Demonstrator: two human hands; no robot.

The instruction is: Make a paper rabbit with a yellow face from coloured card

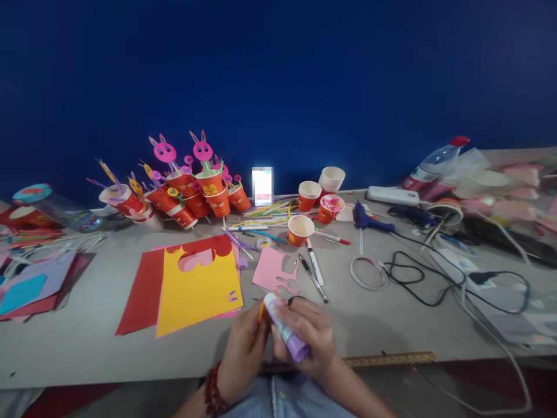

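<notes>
At the table's front edge, my right hand (315, 334) is wrapped around a glue stick (282, 325), white at its upper end and purple at its lower end. Close beside it my left hand (243, 342), with a dark red beaded bracelet at the wrist, pinches a small yellow piece (261, 312) that is mostly hidden by the fingers. The white end of the glue stick is near this piece; whether they touch I cannot tell. Beyond the hands lie a cut pink sheet (270, 270), a black pen (313, 278) and a white marker (315, 262).
Yellow paper (200, 296) lies over red paper (141, 296) on the left. Behind stand decorated red cups (211, 186) with pink rabbit faces, and a paper cup (300, 232). A blue glue gun (369, 220), tape roll (368, 284) and black cable (418, 296) occupy the right.
</notes>
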